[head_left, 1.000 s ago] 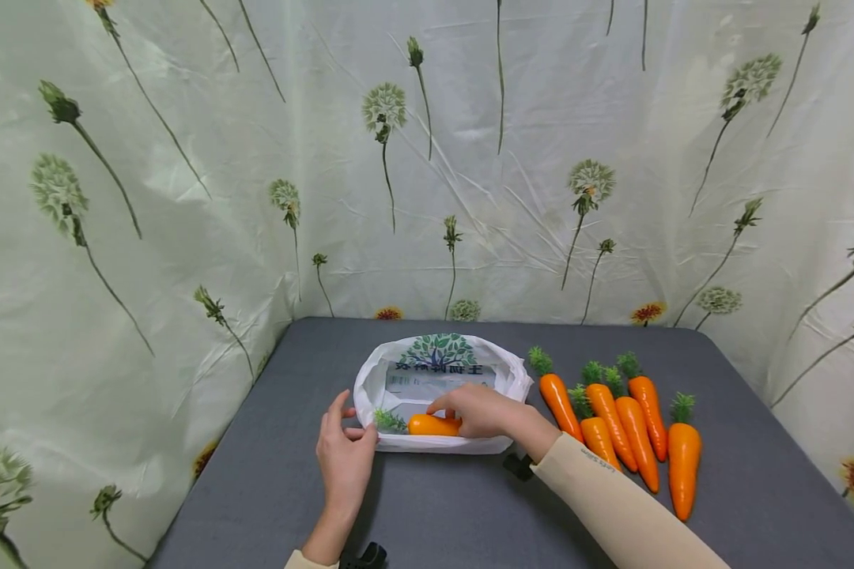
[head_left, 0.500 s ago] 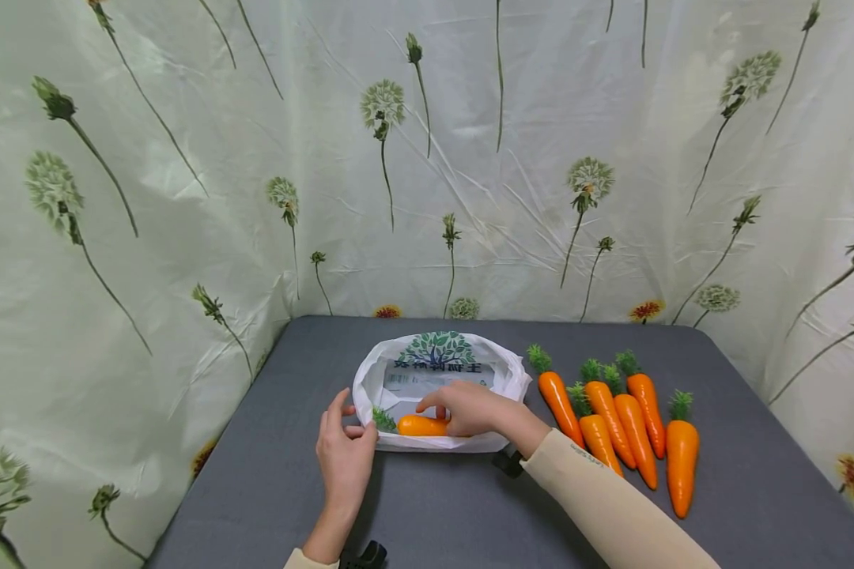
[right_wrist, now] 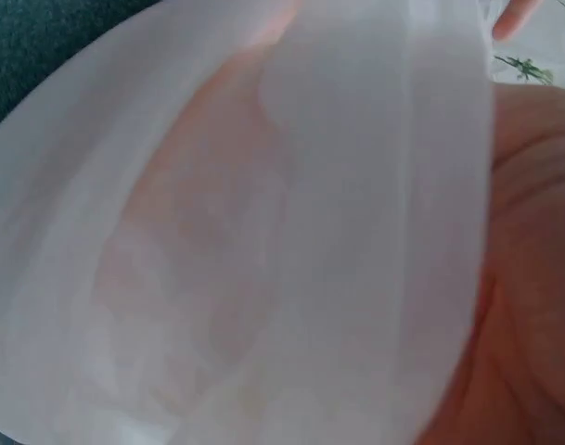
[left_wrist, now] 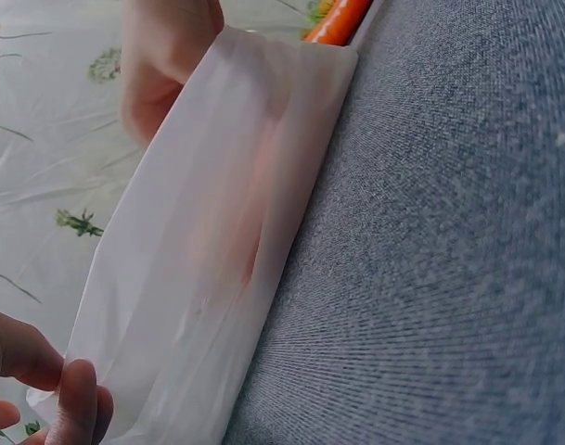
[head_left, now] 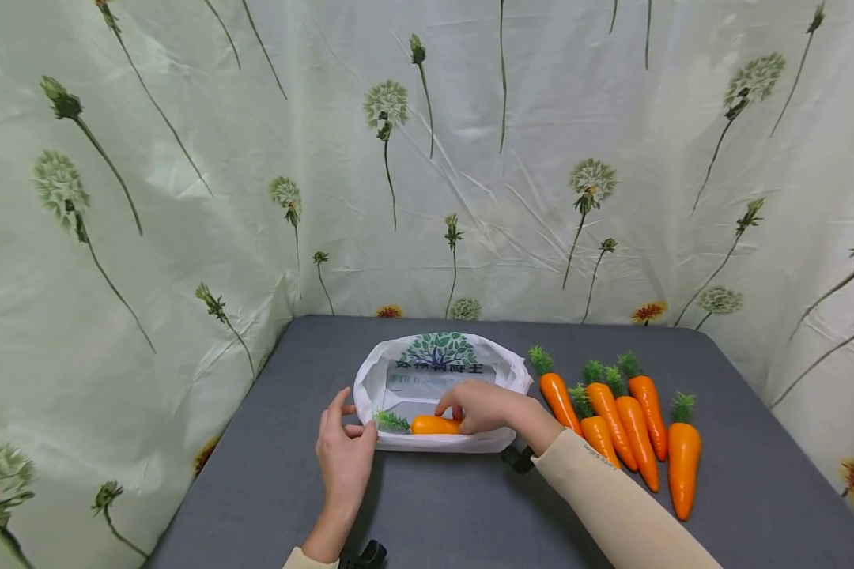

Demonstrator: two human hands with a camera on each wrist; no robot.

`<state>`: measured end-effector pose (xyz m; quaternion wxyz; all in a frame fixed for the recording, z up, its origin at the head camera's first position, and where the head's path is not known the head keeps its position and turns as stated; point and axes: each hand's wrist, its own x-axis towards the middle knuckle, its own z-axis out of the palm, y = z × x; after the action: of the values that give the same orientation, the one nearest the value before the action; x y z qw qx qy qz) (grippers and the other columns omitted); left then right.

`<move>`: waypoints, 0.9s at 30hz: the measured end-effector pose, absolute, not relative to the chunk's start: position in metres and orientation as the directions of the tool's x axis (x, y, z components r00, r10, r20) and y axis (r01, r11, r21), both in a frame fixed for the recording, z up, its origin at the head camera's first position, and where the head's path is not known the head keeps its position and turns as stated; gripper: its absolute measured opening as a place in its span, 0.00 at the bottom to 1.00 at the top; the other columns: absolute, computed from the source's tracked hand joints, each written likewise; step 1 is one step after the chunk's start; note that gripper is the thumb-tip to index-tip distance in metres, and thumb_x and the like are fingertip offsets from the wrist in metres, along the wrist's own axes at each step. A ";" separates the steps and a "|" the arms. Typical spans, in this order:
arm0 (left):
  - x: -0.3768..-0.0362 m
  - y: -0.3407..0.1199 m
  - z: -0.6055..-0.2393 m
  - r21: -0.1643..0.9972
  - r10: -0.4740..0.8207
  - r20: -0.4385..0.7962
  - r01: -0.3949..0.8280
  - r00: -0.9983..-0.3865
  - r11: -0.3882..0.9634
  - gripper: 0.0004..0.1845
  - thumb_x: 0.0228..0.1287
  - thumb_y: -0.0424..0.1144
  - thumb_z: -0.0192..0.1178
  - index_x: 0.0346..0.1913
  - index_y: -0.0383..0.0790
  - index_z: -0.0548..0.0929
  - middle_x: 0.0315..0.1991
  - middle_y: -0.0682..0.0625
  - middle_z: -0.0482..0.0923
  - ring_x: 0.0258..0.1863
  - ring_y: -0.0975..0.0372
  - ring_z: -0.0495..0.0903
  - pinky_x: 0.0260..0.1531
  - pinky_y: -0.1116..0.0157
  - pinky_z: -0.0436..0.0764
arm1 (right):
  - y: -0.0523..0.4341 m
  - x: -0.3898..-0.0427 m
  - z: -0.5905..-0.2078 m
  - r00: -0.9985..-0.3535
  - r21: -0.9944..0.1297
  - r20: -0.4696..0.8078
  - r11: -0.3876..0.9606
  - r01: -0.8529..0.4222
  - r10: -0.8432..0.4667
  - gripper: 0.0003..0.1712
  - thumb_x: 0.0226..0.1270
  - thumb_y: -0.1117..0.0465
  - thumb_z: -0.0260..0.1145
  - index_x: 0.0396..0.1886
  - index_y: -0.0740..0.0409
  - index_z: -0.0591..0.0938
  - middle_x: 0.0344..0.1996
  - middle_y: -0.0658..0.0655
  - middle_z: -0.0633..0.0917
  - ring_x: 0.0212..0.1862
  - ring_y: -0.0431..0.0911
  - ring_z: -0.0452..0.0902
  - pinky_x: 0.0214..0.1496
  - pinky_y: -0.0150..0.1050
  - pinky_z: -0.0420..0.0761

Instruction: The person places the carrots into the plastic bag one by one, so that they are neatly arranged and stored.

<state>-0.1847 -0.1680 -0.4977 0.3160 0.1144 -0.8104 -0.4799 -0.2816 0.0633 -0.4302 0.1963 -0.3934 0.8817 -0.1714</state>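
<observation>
An orange toy carrot (head_left: pixel 432 425) with a green leafy top lies along the near side inside a white plastic bag (head_left: pixel 437 444), its top toward the left. My right hand (head_left: pixel 485 408) reaches over the bag's near rim and grips the carrot's right part, hiding its tip. At the near left corner, my left hand (head_left: pixel 346 457) pinches the bag's rim between thumb and finger. The left wrist view shows those fingertips (left_wrist: pixel 76 394) on the bag's edge. In the right wrist view, the bag's wall (right_wrist: pixel 356 232) covers most of the scene and the carrot cannot be seen.
Several more toy carrots (head_left: pixel 636 442) lie in a group right of the bag, partly behind my right sleeve (head_left: pixel 612 498). The table (head_left: pixel 455 514) is dark grey. A flower-printed sheet (head_left: pixel 512 190) hangs behind it and along its sides.
The carrot in the bag, with my right hand on it, shifted a little left and then back right. My left hand has stayed at the bag's rim.
</observation>
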 end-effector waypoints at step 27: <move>-0.187 -0.177 -0.498 0.834 -0.508 0.390 0.060 -0.768 0.549 0.23 0.63 0.34 0.66 0.62 0.39 0.80 0.41 0.42 0.76 0.24 0.64 0.77 0.27 0.64 0.76 | 0.155 -0.249 -0.394 -0.894 -0.574 0.182 0.694 -0.435 -0.410 0.20 0.68 0.60 0.69 0.60 0.46 0.84 0.51 0.51 0.85 0.45 0.44 0.80 0.43 0.43 0.81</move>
<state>-0.1874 -0.1767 -0.4979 0.3126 0.1362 -0.8227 -0.4549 -0.2494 0.1550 -0.3942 -0.0199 -0.2296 0.9201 -0.3166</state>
